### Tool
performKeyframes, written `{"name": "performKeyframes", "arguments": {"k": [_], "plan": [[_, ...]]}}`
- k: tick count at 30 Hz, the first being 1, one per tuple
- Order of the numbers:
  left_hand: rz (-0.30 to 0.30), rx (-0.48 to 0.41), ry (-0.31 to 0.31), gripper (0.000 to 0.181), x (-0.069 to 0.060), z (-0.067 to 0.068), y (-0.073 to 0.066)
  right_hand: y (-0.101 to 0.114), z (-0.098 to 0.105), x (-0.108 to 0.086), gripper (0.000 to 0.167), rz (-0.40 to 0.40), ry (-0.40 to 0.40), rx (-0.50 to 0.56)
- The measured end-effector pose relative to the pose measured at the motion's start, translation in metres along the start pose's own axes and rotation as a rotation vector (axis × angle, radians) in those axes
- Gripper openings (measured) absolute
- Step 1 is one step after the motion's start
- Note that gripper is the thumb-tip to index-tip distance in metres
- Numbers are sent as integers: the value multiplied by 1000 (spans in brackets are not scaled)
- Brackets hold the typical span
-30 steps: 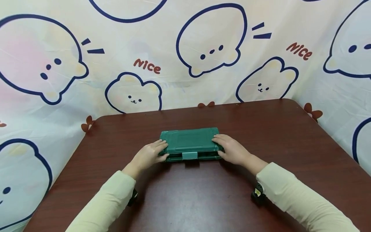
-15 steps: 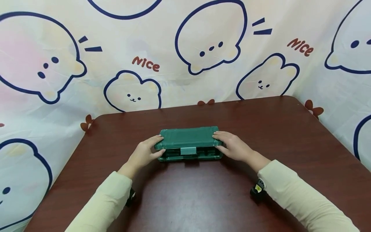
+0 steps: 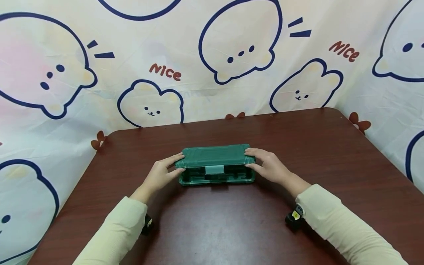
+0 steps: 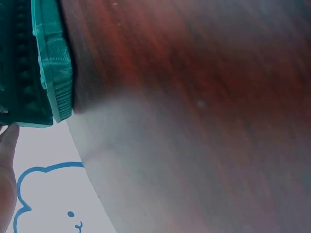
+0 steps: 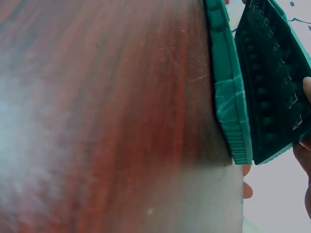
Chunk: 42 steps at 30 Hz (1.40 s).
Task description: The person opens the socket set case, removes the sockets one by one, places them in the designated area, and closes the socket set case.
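A green plastic case lies on the table with its lid [image 3: 215, 156] lifted partway above its base [image 3: 198, 182]. A lighter green latch [image 3: 214, 169] hangs from the lid's front edge. My left hand [image 3: 158, 176] holds the lid's left end, thumb at the front and fingers on top. At the opposite end, my right hand [image 3: 271, 167] grips the lid the same way. The right wrist view shows the dark inside of the lid [image 5: 267, 77], with a row of small shiny marks, tilted away from the base [image 5: 227, 92]. The contents of the base cannot be made out.
The case sits on a dark reddish-brown wooden table [image 3: 215, 224]. Behind the table hangs a pale cloth [image 3: 212, 99] printed with cartoon animals. Black wrist devices, such as the right one [image 3: 294, 218], sit under both pale sleeves.
Both hands have raised the front of the lid, so the gap above the base has widened. The left hand has shifted slightly left. The base stays on the table.
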<state>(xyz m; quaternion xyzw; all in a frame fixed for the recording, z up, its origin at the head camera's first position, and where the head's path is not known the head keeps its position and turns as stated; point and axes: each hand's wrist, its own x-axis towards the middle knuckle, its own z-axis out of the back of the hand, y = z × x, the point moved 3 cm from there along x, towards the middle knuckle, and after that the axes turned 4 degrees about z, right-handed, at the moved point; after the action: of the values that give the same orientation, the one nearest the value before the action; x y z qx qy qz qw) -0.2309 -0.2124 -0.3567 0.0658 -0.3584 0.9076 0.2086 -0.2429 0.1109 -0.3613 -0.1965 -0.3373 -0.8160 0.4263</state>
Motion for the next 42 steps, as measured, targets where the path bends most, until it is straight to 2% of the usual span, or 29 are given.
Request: {"name": "performKeyframes", "arguments": {"k": [4, 8, 12, 15, 18, 26, 28, 31, 34, 36, 42], "plan": [[23, -59, -7, 47, 0, 1, 1, -2, 4, 1, 37, -21, -5, 41], [52, -93, -53, 45, 0, 3, 1, -2, 8, 4, 36, -43, -13, 92], [93, -150, -106, 40, -2, 6, -3, -3, 11, 6, 33, -127, -51, 156], [128, -184, -144, 37, -2, 8, -6, -5, 11, 8, 31, -176, -77, 174], [145, -198, -173, 35, -3, 8, -9, -5, 13, 10, 30, -185, -82, 166], [116, -269, -218, 34, -2, 9, -10, -2, 22, 14, 30, -219, -92, 151], [122, -256, -228, 34, -2, 11, -16, 1, 25, 16, 29, -238, -101, 162], [113, -259, -242, 34, -3, 11, -13, 13, 31, 20, 26, -256, -116, 172], [129, -235, -245, 37, -6, 8, -10, 25, 35, 23, 24, -267, -115, 170], [161, -186, -230, 43, -11, 7, -15, 29, 37, 25, 24, -273, -112, 169], [192, -77, -162, 64, -23, -3, -15, 30, 37, 24, 23, -275, -127, 171]]}}
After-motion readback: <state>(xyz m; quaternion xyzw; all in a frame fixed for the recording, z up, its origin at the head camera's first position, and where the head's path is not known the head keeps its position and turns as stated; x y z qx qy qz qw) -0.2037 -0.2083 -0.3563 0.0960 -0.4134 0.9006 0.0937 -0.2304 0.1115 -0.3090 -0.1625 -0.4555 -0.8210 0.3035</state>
